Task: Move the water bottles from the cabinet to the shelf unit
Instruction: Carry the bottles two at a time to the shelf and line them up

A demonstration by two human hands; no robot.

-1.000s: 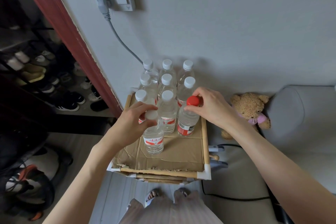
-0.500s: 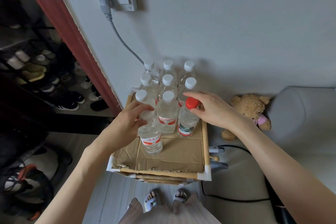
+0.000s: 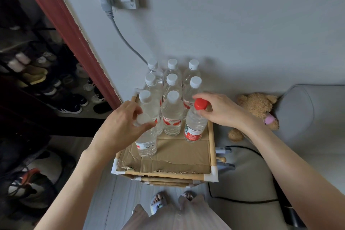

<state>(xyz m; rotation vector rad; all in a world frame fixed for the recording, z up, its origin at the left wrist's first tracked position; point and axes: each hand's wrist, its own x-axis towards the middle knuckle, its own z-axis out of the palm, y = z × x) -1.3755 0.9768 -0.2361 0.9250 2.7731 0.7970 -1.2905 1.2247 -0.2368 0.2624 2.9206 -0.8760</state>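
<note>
Head view shows the top of a small wooden-framed shelf unit (image 3: 212,147) covered with a sheet of brown cardboard, standing against a pale grey wall. The left hand (image 3: 119,129) holds by the neck a clear plastic water bottle with a white cap (image 3: 146,142); the fingers are curled round the cap, and the bottle's base seems to rest on the cardboard near the front left. The right hand (image 3: 220,110) pinches with its fingertips the cap of a clear plastic water bottle with a red cap and a red label (image 3: 195,123), which stands at the right side of the front row. Holding them at the top probably lets each bottle be lowered straight, without knocking the neighbours. Behind them eight more clear bottles with white caps (image 3: 172,97) stand upright in tight rows near the wall, I think to save space for the next ones. The cabinet is not seen here. A brown teddy bear (image 3: 258,107) lies on the grey sofa (image 3: 308,114) to the right, and a grey plug (image 3: 106,0) sits in the white wall socket above
</note>
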